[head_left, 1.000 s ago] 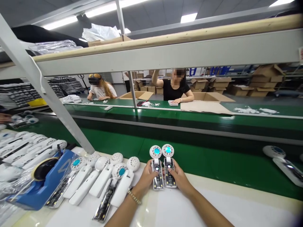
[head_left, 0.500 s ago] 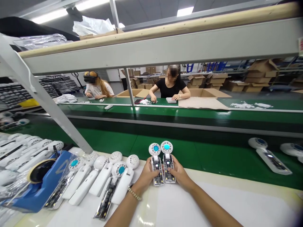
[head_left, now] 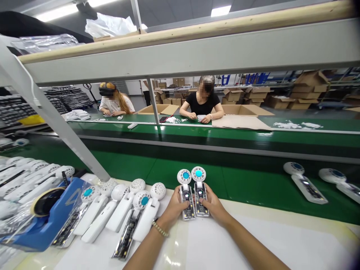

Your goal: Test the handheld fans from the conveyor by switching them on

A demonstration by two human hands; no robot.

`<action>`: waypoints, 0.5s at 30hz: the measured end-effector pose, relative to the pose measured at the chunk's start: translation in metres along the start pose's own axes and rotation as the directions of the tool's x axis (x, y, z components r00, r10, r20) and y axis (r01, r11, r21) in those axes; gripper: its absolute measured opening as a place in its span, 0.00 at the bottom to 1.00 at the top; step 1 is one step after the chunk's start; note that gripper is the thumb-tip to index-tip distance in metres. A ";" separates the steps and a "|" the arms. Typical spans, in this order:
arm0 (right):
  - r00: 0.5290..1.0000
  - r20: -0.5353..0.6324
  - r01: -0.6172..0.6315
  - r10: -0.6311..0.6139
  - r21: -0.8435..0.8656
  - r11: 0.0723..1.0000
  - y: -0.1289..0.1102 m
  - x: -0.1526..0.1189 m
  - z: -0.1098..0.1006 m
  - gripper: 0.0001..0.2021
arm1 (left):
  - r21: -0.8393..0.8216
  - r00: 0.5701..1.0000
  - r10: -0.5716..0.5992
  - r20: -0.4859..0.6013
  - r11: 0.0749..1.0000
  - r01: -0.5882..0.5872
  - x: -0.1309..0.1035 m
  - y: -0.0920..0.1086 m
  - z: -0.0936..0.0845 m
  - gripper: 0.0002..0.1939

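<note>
Above table edge, seemingly; two fans

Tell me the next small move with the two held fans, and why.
Probably a gentle press of both thumbs: the left hand holds the left fan and the right hand the right fan, each thumb lying on its fan's dark front.

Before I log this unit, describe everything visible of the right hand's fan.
The fan has a round, white, slotted head with a bright blue center, a short white neck, and a handle showing dark circuitry, a lit spot and yellowish squares. It looks plastic. The right hand grips it, thumb on the handle, head pointing forward, beside another fan.
</note>
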State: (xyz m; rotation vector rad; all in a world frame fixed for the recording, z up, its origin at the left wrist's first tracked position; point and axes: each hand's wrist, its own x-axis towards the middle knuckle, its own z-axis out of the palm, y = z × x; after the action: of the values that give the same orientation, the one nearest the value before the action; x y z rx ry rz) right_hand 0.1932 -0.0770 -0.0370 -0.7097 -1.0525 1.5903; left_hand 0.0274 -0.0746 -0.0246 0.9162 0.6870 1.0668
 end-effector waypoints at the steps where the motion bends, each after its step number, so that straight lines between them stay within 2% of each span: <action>1: 1.000 0.001 0.001 -0.001 0.003 1.000 0.001 0.000 -0.001 0.30 | 0.004 1.000 -0.003 -0.001 1.000 0.003 0.000 0.000 0.000 0.28; 10: 1.000 -0.010 -0.016 0.016 -0.005 1.000 0.001 0.000 -0.001 0.32 | 0.000 1.000 -0.022 -0.003 1.000 0.022 0.000 0.001 0.001 0.30; 13: 0.994 -0.070 -0.085 0.089 0.052 0.995 -0.002 0.001 0.001 0.35 | 0.003 1.000 -0.015 -0.003 1.000 0.015 0.000 0.001 0.001 0.32; 15: 0.982 -0.099 -0.151 0.159 0.084 0.985 -0.006 0.004 0.004 0.29 | 0.032 0.999 -0.009 -0.042 0.999 0.010 -0.001 0.003 0.004 0.34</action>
State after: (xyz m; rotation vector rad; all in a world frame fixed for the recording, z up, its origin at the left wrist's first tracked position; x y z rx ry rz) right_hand 0.1914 -0.0738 -0.0301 -0.8318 -0.8722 1.6971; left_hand 0.0287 -0.0759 -0.0198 0.9199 0.7443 1.0718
